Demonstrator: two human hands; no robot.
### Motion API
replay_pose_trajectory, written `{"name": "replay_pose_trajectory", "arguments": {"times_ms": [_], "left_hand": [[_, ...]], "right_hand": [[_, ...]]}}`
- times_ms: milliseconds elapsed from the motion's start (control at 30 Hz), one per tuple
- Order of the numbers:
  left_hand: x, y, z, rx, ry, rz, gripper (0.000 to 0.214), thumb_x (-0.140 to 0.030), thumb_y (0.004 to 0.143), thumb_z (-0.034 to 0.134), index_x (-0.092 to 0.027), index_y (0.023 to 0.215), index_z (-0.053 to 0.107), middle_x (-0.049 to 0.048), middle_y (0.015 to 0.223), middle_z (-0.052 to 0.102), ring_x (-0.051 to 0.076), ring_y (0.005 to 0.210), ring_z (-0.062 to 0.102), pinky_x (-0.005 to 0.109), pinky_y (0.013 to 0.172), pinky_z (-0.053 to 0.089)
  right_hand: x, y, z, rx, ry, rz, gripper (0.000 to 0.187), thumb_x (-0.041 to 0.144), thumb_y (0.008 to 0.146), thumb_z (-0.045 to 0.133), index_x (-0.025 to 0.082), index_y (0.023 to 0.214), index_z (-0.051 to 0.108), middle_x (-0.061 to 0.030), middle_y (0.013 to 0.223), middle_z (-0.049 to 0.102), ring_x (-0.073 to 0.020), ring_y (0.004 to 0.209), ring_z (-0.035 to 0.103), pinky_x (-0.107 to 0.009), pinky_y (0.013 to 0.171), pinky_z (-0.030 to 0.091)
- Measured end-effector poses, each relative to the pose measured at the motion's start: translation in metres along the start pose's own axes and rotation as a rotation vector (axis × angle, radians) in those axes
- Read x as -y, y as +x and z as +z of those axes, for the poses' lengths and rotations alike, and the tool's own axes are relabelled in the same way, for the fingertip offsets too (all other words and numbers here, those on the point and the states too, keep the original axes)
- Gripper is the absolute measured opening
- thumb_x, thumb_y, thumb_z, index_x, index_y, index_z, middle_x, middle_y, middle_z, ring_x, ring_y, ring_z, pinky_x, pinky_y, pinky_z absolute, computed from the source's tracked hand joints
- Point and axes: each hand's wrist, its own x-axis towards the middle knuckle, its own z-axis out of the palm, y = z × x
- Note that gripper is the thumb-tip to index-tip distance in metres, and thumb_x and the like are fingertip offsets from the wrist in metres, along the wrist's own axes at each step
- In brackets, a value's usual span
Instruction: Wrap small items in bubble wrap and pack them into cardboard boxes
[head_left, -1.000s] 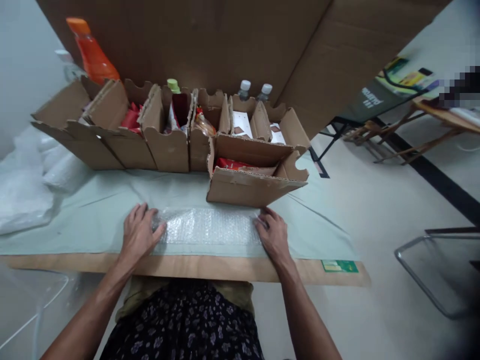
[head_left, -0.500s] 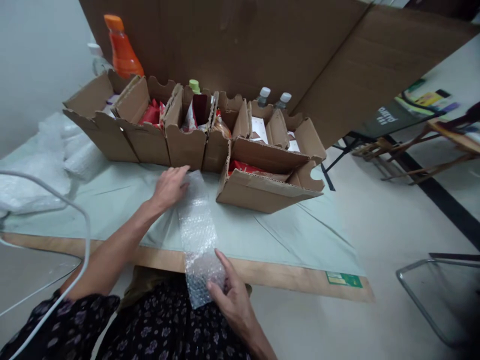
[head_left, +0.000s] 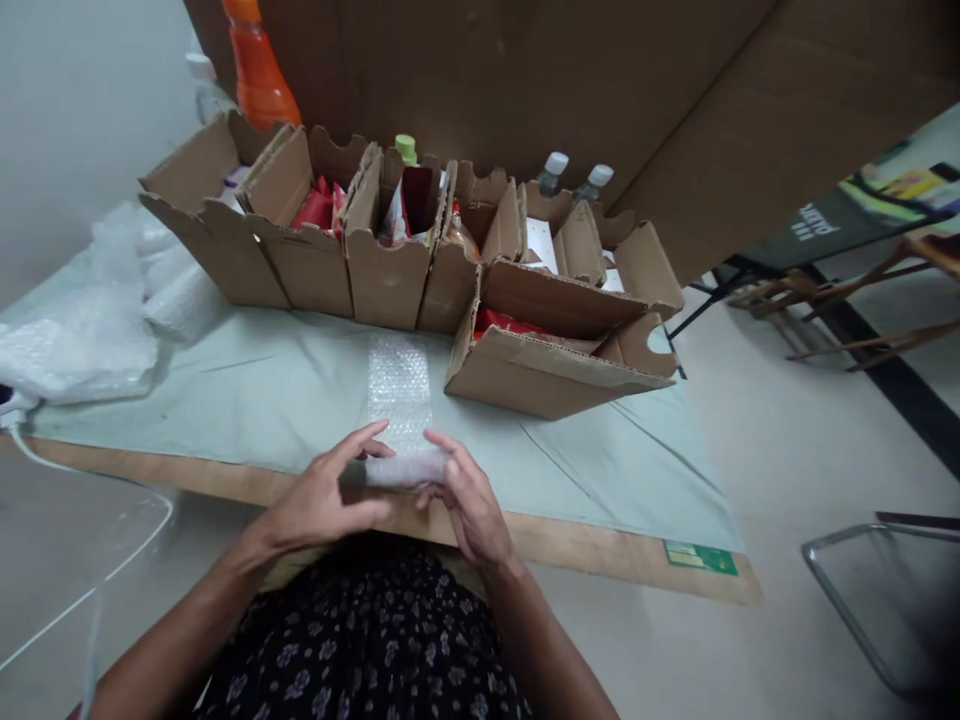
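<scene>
A strip of bubble wrap [head_left: 400, 385] lies flat on the table cloth in front of the boxes. Its near end is a rolled or folded bundle [head_left: 409, 468] at the table's front edge; anything inside is hard to make out. My right hand [head_left: 474, 500] grips the bundle's right end, fingers curled round it. At its left end my left hand [head_left: 326, 495] is open, thumb and fingers apart, fingertips close to the wrap.
Several open cardboard boxes [head_left: 386, 285] with packets stand in a row behind the strip. Another cardboard box [head_left: 559, 375] sits in front of them at the right. Bubble wrap bags [head_left: 82, 350] lie at the left, beside a white cable [head_left: 97, 475]. Bottles, including an orange bottle [head_left: 262, 75], stand behind.
My left hand has come back from the strip's far end to the near bundle. The bundle has moved up onto the table edge with my right hand. The view has shifted slightly.
</scene>
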Motion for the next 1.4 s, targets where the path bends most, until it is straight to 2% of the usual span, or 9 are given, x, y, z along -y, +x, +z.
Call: {"name": "replay_pose_trajectory", "arguments": {"times_ms": [100,233,467,633,733,867,1067,1200,1400], "left_hand": [[0.004,0.024,0.016,-0.166,0.178,-0.138,0.057,-0.033,0.088,0.054,-0.015,0.142,0.054,0.0053,0.093,0.073,0.021,0.084,0.068,0.035,0.082,0.053],[0.014,0.043,0.020,-0.150,0.336,-0.225,0.071,-0.027,0.084,0.055,-0.011,0.151,0.042,0.0021,0.084,0.071,0.020,0.072,0.065,0.032,0.072,0.049],[0.017,0.037,0.017,-0.143,0.496,-0.210,0.071,-0.024,0.087,0.055,-0.012,0.155,0.036,0.0011,0.083,0.071,0.021,0.070,0.064,0.032,0.068,0.048],[0.013,0.009,0.015,-0.333,0.558,0.100,0.063,-0.033,0.089,0.059,-0.017,0.148,0.045,0.0130,0.117,0.069,0.028,0.107,0.065,0.044,0.095,0.052],[0.005,-0.004,0.018,-0.241,0.507,0.250,0.056,-0.034,0.089,0.065,-0.021,0.142,0.053,0.0144,0.137,0.063,0.031,0.126,0.057,0.048,0.106,0.047],[0.006,0.000,0.025,-0.197,0.418,0.142,0.031,-0.026,0.093,0.056,-0.022,0.120,0.069,0.0074,0.098,0.075,0.024,0.092,0.067,0.042,0.091,0.054],[0.022,0.023,0.025,-0.256,0.401,-0.051,0.037,-0.030,0.090,0.058,-0.022,0.124,0.068,0.0057,0.093,0.075,0.023,0.082,0.068,0.037,0.083,0.056],[0.022,0.023,0.024,-0.326,0.471,0.013,0.034,-0.030,0.092,0.058,-0.019,0.123,0.068,0.0118,0.110,0.071,0.028,0.101,0.067,0.042,0.093,0.055],[0.017,0.004,0.018,-0.242,0.432,0.233,0.035,-0.032,0.095,0.060,-0.020,0.128,0.064,0.0106,0.117,0.071,0.027,0.110,0.064,0.044,0.098,0.050]], "right_hand": [[0.000,0.010,-0.004,-0.042,-0.041,-0.045,0.065,0.054,0.098,0.057,0.027,0.154,0.038,-0.0091,0.110,0.074,-0.0207,0.085,0.071,-0.031,0.066,0.055],[-0.002,-0.002,-0.020,-0.121,-0.569,-0.300,0.041,0.031,0.099,0.059,0.028,0.140,0.057,-0.0072,0.110,0.074,-0.0210,0.096,0.069,-0.037,0.085,0.056],[-0.020,0.020,-0.026,0.136,-1.333,-0.573,0.047,0.005,0.087,0.059,0.022,0.131,0.066,-0.0146,0.148,0.059,-0.0338,0.140,0.050,-0.053,0.104,0.049],[-0.017,0.030,-0.027,0.142,-1.261,-0.615,0.034,0.006,0.096,0.054,0.022,0.120,0.071,-0.0101,0.133,0.071,-0.0272,0.132,0.059,-0.046,0.103,0.049],[-0.004,0.027,-0.025,0.210,-1.172,-0.532,0.032,0.008,0.097,0.054,0.023,0.119,0.071,-0.0078,0.124,0.075,-0.0241,0.120,0.066,-0.044,0.102,0.048],[0.006,0.027,-0.018,0.196,-1.089,-0.361,0.031,0.016,0.099,0.054,0.023,0.125,0.069,-0.0078,0.118,0.077,-0.0232,0.106,0.070,-0.042,0.096,0.051],[0.001,0.020,-0.014,-0.036,-1.208,-0.587,0.034,0.021,0.097,0.058,0.025,0.130,0.066,-0.0128,0.131,0.069,-0.0290,0.121,0.062,-0.047,0.100,0.050],[-0.007,0.030,-0.014,0.195,-1.356,-0.569,0.037,0.015,0.093,0.063,0.024,0.130,0.066,-0.0127,0.138,0.066,-0.0323,0.134,0.053,-0.051,0.104,0.046],[-0.004,0.039,-0.014,0.168,-1.184,-0.482,0.029,0.019,0.098,0.059,0.022,0.126,0.069,-0.0091,0.111,0.077,-0.0255,0.106,0.067,-0.045,0.098,0.049]]}}
